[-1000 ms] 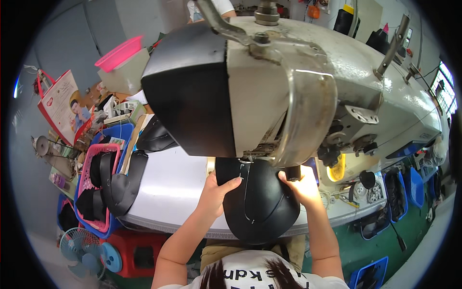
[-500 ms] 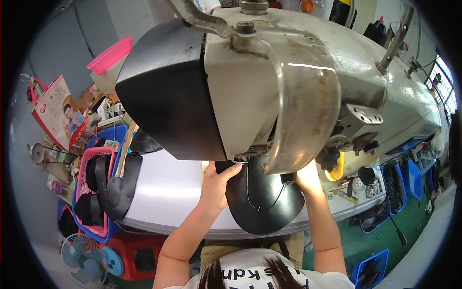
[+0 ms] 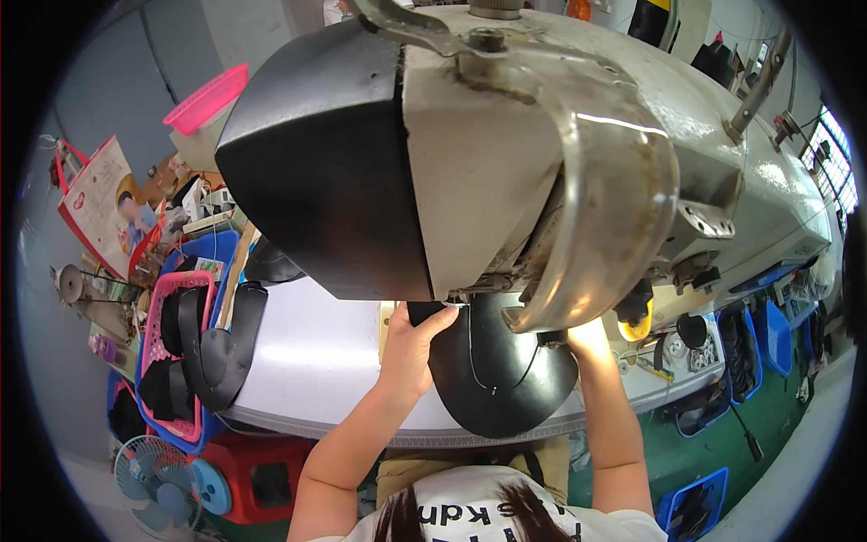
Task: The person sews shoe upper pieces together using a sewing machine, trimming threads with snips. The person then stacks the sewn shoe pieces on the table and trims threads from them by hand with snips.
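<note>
A smooth black leather-like piece (image 3: 506, 397) with a rounded near end and a curved seam lies under the head of a sewing machine (image 3: 488, 181). My left hand (image 3: 409, 348) grips its left edge, the thumb lying on top beside the needle area; the other fingers are partly hidden. On the right side, my right hand (image 3: 587, 336) is beside the piece, brightly lit. Its fingers are hidden behind the machine's clear curved guard (image 3: 623, 208), so their grip cannot be seen.
At left, a pink basket (image 3: 155, 312) of black pieces sits in a blue crate, with more curved black pieces (image 3: 221, 357) beside it. A red stool (image 3: 257, 474) and a fan (image 3: 158, 488) stand below. Blue bins (image 3: 772, 334) line the right. The white table (image 3: 316, 343) has a curved near edge.
The camera view has shifted slightly, so the machine head looks larger and further right. Both hands and the black piece appear a little to the right, with the same hold.
</note>
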A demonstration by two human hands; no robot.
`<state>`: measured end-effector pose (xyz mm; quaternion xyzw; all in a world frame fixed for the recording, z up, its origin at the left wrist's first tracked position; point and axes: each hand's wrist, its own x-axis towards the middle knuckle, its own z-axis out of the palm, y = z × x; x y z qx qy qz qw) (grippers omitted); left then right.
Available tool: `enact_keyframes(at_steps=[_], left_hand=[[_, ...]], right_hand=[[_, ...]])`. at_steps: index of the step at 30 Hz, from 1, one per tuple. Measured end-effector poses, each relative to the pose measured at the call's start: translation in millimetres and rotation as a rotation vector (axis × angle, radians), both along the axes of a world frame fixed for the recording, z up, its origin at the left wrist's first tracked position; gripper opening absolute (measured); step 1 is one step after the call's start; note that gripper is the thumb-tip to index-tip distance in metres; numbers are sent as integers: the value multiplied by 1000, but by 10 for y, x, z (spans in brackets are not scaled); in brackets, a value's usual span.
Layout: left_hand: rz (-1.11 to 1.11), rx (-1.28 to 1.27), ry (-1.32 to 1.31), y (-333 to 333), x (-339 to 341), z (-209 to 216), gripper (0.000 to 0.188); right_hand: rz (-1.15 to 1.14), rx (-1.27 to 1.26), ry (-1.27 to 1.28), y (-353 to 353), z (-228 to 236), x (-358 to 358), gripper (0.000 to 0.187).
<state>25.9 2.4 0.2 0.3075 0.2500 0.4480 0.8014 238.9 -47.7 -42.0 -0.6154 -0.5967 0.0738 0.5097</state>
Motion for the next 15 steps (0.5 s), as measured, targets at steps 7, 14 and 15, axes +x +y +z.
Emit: enact_keyframes(at_steps=[7,14,15], left_hand=[[10,37,70,12,1,7,33],[-85,-124,121,-312,-60,-69,24],[-90,-146,109,-346,-78,-59,22]], right_hand=[[-143,-70,-146,-64,-5,33,12],[-177,432,-69,-314,290,-257,9],[-3,421,-292,-309,304,-185,20]])
